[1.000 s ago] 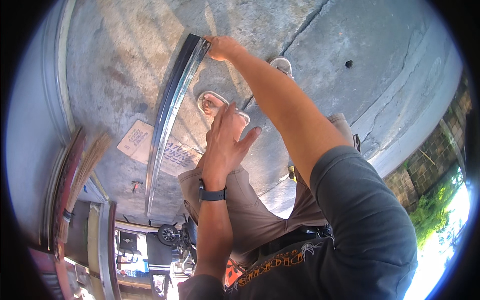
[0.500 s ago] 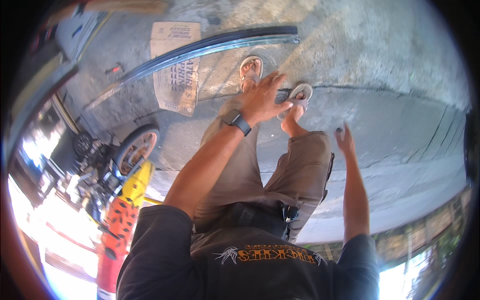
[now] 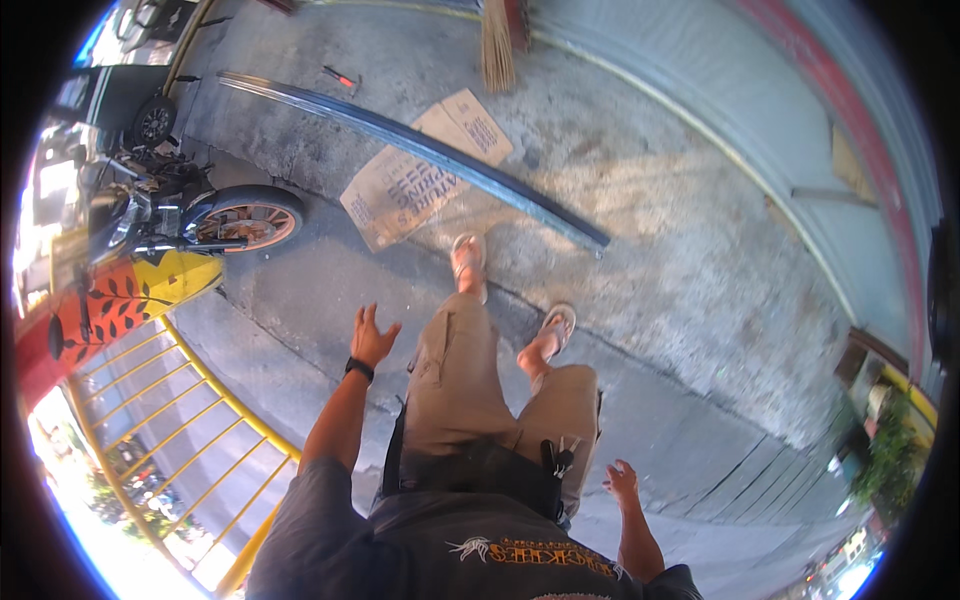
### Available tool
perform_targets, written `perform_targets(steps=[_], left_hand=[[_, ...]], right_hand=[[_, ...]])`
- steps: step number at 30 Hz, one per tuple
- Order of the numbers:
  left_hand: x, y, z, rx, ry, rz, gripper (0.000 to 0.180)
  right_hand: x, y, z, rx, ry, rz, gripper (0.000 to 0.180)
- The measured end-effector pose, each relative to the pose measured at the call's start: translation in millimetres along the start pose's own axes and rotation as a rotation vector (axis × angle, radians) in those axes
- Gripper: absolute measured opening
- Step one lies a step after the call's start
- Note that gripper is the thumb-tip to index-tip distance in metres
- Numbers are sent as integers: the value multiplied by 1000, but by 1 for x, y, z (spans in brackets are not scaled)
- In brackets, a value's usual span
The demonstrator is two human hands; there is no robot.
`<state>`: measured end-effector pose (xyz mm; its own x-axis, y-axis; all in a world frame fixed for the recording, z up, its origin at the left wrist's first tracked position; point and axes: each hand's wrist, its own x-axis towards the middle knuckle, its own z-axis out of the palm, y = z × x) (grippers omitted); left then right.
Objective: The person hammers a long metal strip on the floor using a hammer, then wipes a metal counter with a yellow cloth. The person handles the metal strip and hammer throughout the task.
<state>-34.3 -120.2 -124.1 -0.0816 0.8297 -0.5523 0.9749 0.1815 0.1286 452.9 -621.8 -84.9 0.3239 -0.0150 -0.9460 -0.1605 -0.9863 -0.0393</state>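
My left hand (image 3: 372,336) hangs beside my left thigh with its fingers apart and nothing in it; a dark watch (image 3: 360,369) is on that wrist. On the other side, my right hand (image 3: 622,481) is held out low past my right thigh. Its fingers are loosely bent and apart, and I see nothing in them. Ahead of my feet, a long dark metal rail (image 3: 430,150) lies slantwise on the concrete. It crosses over a flattened cardboard sheet (image 3: 392,192). Neither hand touches them. A small tool with a red handle (image 3: 343,79) lies beyond the rail.
A parked motorcycle's front wheel (image 3: 250,220) stands at the left, near a red and yellow board (image 3: 110,300) and a yellow railing (image 3: 232,398). A broom (image 3: 497,55) hangs down at the far side. Plants (image 3: 890,455) stand at the right edge.
My view has turned and widened. My left hand has drawn back from in front of my legs to beside my left thigh. My right hand has come down and back.
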Motion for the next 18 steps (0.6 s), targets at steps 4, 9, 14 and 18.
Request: perform_targets(steps=[4,9,14,18], left_hand=[[-24,-65,-8,-39,-67,-266,84],[11,-149,12,-203,-237,-280,81],[41,-150,-75,-1328,-341,-431,95],[70,-49,-293,-2797,-232,29,100]], right_hand=[[-19,-66,-34,-76,142,-81,50],[-46,-167,-16,-166,173,-186,49],[-95,-279,35,-288,55,-238,50],[-138,-363,79,-453,-29,-236,53]])
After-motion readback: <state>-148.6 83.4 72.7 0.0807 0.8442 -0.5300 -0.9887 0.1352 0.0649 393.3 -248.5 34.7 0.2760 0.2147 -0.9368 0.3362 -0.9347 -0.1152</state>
